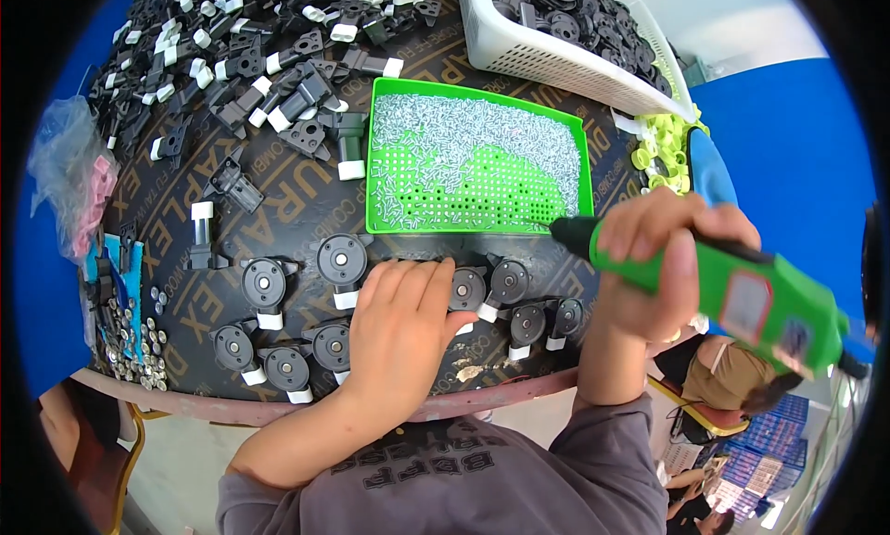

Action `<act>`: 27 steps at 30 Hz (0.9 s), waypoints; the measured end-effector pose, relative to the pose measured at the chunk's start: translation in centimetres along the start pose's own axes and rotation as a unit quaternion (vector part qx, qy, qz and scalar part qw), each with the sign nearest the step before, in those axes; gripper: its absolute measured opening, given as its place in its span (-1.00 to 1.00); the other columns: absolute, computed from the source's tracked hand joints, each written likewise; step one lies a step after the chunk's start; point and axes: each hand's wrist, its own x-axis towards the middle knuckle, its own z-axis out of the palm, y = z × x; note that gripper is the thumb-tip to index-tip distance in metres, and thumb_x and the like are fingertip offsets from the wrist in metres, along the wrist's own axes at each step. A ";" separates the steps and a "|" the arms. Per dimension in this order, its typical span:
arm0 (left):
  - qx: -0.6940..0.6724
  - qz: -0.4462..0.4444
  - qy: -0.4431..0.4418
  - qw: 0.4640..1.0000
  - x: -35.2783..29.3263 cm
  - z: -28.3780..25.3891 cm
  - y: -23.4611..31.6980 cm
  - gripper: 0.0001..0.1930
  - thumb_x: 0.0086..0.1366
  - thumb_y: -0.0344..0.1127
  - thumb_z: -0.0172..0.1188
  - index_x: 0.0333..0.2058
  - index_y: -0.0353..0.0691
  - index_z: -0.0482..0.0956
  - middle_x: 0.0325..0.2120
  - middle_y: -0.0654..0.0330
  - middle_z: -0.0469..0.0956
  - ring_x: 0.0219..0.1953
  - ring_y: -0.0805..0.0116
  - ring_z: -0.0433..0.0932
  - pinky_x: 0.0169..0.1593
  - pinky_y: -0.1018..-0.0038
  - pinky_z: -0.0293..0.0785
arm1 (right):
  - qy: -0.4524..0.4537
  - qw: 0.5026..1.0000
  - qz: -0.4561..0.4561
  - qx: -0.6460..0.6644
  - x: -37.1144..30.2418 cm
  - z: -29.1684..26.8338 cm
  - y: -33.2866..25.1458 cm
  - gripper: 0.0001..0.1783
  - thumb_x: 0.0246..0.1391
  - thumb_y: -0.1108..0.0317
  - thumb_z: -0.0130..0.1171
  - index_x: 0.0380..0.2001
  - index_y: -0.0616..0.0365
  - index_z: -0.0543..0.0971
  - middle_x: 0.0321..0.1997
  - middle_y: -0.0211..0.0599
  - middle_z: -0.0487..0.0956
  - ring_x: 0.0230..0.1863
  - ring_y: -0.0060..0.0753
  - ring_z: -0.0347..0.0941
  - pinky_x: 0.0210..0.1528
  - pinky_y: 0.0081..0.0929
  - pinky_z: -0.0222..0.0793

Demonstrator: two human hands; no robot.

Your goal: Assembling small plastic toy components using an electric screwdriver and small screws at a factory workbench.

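Note:
My right hand (654,257) is wrapped round a green electric screwdriver (742,299), its black tip held over the right front corner of a green perforated tray (479,231) of small silver screws (519,132). My left hand (403,312) reaches over the front row, thumb and index finger on either side of a black round plastic part (466,289); its palm hides whatever is beneath. More black round parts with white ends lie about it, among them one on the left (263,282) and one on the right (527,324).
Behind the tray stands a white basket (556,67) of black discs. Black pieces with white ends (306,95) are heaped at the far left. Small metal discs (139,345) lie at the left edge, yellow-green pieces (663,150) at the right. People sit beyond the table.

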 end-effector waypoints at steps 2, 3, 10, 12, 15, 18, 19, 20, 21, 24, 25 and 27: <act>0.012 0.000 0.005 1.000 0.0 0.0 0.0 -0.43 0.04 -0.16 0.40 -0.01 -0.36 0.52 -0.13 0.03 0.54 -0.03 0.00 0.46 0.12 0.15 0.35 | 0.030 1.000 0.003 0.008 0.2 -1.0 2.4 -0.66 0.18 0.50 0.11 -0.04 0.11 0.25 -0.54 -0.25 0.44 -0.58 -0.43 0.34 -0.50 -0.44 0.37; 0.012 0.002 0.005 1.000 0.0 0.0 0.1 -0.43 0.04 -0.16 0.40 -0.01 -0.36 0.52 -0.13 0.03 0.54 -0.03 0.00 0.46 0.12 0.15 0.35 | 0.040 0.999 0.006 -0.005 0.1 -1.2 3.2 -0.67 0.17 0.53 0.09 -0.05 0.14 0.24 -0.56 -0.25 0.44 -0.61 -0.45 0.34 -0.53 -0.46 0.36; 0.016 -0.002 0.001 1.000 0.0 -0.1 0.1 -0.42 0.05 -0.17 0.40 0.02 -0.35 0.51 -0.11 0.04 0.53 0.00 0.00 0.45 0.15 0.13 0.34 | 0.038 0.998 0.022 -0.046 -0.4 -0.9 4.7 -0.71 0.13 0.50 0.06 -0.07 0.11 0.32 -0.56 -0.29 0.33 -0.59 -0.42 0.26 -0.55 -0.44 0.31; 0.017 -0.002 0.002 1.000 0.1 -0.1 0.1 -0.42 0.05 -0.17 0.40 0.02 -0.35 0.51 -0.11 0.04 0.53 -0.01 0.00 0.45 0.15 0.13 0.34 | 0.039 0.998 0.026 -0.039 -0.4 -0.9 4.6 -0.72 0.14 0.50 0.06 -0.08 0.12 0.32 -0.56 -0.28 0.33 -0.59 -0.43 0.26 -0.55 -0.44 0.31; 0.016 -0.005 -0.002 1.000 0.0 -0.1 0.1 -0.43 0.06 -0.18 0.40 0.02 -0.35 0.51 -0.11 0.04 0.53 0.00 0.00 0.45 0.15 0.13 0.33 | 0.036 0.998 0.012 -0.052 -0.5 -0.8 4.6 -0.72 0.14 0.49 0.06 -0.08 0.12 0.32 -0.55 -0.28 0.33 -0.59 -0.43 0.26 -0.55 -0.43 0.31; 0.013 -0.002 0.002 1.000 0.1 -0.1 0.2 -0.43 0.06 -0.19 0.40 0.02 -0.35 0.51 -0.10 0.04 0.53 0.00 0.00 0.46 0.15 0.14 0.33 | 0.030 0.997 0.016 -0.063 -0.5 -1.0 4.5 -0.71 0.13 0.50 0.06 -0.08 0.12 0.31 -0.55 -0.28 0.34 -0.60 -0.43 0.26 -0.56 -0.43 0.31; 0.012 -0.001 0.001 1.000 0.1 -0.1 0.3 -0.44 0.06 -0.19 0.40 0.02 -0.35 0.51 -0.10 0.04 0.53 0.00 0.00 0.46 0.15 0.14 0.34 | 0.027 0.997 0.011 -0.070 -0.5 -1.1 4.4 -0.70 0.13 0.50 0.07 -0.07 0.11 0.31 -0.55 -0.28 0.34 -0.59 -0.43 0.27 -0.56 -0.43 0.31; 0.013 -0.003 0.002 1.000 0.0 -0.1 0.2 -0.44 0.06 -0.19 0.40 0.02 -0.35 0.51 -0.09 0.04 0.53 0.00 0.00 0.46 0.15 0.14 0.34 | 0.023 0.997 0.008 -0.074 -0.5 -1.0 4.5 -0.69 0.13 0.49 0.07 -0.05 0.10 0.31 -0.55 -0.28 0.35 -0.59 -0.42 0.27 -0.57 -0.43 0.31; 0.015 -0.005 0.003 1.000 0.0 -0.1 0.2 -0.44 0.06 -0.19 0.40 0.02 -0.35 0.51 -0.09 0.04 0.53 0.00 0.00 0.46 0.15 0.14 0.34 | 0.025 0.997 -0.001 -0.069 -0.5 -1.2 4.0 -0.69 0.15 0.49 0.10 -0.07 0.11 0.28 -0.55 -0.26 0.41 -0.58 -0.43 0.34 -0.53 -0.43 0.35; 0.010 -0.014 0.001 1.000 -0.3 0.0 -0.1 -0.44 0.06 -0.21 0.40 0.01 -0.34 0.52 -0.09 0.05 0.53 0.00 0.01 0.46 0.15 0.15 0.34 | 0.044 0.998 0.044 0.008 -1.1 0.2 0.2 -0.62 0.18 0.32 0.24 -0.09 -0.01 0.25 -0.54 -0.35 0.39 -0.55 -0.41 0.32 -0.52 -0.41 0.34; 0.008 -0.008 0.006 1.000 -0.2 0.0 -0.1 -0.45 0.06 -0.21 0.41 0.01 -0.34 0.52 -0.10 0.05 0.53 -0.01 0.01 0.46 0.14 0.15 0.34 | 0.025 0.999 0.043 -0.003 -1.2 0.8 -1.6 -0.62 0.19 0.30 0.23 -0.08 0.01 0.24 -0.56 -0.34 0.37 -0.56 -0.40 0.31 -0.54 -0.41 0.33; 0.008 0.001 0.007 1.000 -0.1 0.0 0.1 -0.45 0.05 -0.22 0.41 0.00 -0.33 0.52 -0.10 0.05 0.53 -0.01 0.01 0.46 0.13 0.16 0.35 | -0.054 0.998 -0.006 0.045 -1.8 0.9 -3.0 -0.62 0.17 0.44 0.18 -0.07 0.11 0.22 -0.56 -0.27 0.40 -0.60 -0.37 0.32 -0.56 -0.33 0.38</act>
